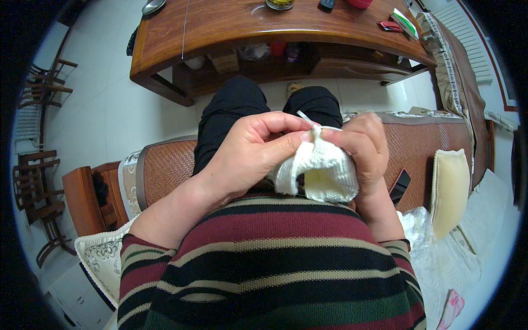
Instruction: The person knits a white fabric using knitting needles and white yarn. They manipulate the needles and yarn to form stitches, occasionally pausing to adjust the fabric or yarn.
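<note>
A white knitted piece (pixel 330 181), curved round with an opening in its middle, hangs just above my lap. My left hand (pixel 260 144) pinches its upper edge between thumb and fingers. From the other side, my right hand (pixel 365 148) grips the same edge, its thumb and fingertips almost meeting the left thumb. A pale knitting needle (pixel 305 118) sticks up past the left fingertips. Another light, thin length (pixel 331 128) runs under the right fingers, perhaps a second needle. The stitches between the fingertips are partly hidden.
A wooden table (pixel 231 31) stands ahead, with a thin needle-like rod (pixel 184 33), a glass jar (pixel 280 4), a remote control (pixel 327 4) and a small box (pixel 404 23). On the woven-mat sofa at right lie a phone (pixel 400 187), a cream cushion (pixel 451 194) and a plastic bag (pixel 418 229).
</note>
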### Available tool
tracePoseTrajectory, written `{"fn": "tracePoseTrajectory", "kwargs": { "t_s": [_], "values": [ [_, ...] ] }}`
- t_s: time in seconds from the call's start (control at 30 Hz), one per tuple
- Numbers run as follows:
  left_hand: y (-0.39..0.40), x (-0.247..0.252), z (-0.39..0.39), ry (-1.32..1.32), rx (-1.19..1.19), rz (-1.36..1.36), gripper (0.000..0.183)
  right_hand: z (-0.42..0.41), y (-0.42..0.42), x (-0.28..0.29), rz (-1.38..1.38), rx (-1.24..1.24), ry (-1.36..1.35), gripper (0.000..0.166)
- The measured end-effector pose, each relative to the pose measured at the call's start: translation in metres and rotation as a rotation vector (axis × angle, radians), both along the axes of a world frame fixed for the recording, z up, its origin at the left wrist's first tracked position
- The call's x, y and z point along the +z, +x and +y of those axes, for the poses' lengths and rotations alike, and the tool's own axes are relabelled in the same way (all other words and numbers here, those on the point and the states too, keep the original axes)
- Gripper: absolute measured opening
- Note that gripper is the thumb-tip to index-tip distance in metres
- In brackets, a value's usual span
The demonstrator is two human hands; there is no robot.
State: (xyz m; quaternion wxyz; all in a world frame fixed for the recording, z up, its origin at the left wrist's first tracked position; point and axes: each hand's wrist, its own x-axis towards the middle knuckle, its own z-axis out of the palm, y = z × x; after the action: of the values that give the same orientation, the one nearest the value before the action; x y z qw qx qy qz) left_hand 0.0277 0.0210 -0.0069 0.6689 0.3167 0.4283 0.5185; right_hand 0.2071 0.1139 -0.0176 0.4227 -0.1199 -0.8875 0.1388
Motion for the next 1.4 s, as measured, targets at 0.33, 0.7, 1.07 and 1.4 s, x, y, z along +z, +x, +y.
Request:
{"fn": "tracePoseTrajectory", "kwargs": {
  "t_s": [0.33,0.7,1.07,1.4],
  "values": [
    [0.002,-0.008,0.001,0.065,0.098,0.147,0.01,-0.007,-0.001,0.012,-0.303,-0.122,-0.056,0.037],
    [-0.004,-0.007,0.002,0.014,0.068,0.044,0.01,-0.001,0.007,0.005,-0.092,-0.072,0.13,0.032],
    [-0.008,0.0,0.004,-0.028,0.008,0.017,0.015,0.009,0.014,0.008,-0.162,0.041,-0.198,0.031],
    [-0.003,-0.001,0.006,0.01,-0.061,0.112,0.013,0.007,0.015,0.003,-0.17,0.063,-0.2,0.031]
  ]
}}
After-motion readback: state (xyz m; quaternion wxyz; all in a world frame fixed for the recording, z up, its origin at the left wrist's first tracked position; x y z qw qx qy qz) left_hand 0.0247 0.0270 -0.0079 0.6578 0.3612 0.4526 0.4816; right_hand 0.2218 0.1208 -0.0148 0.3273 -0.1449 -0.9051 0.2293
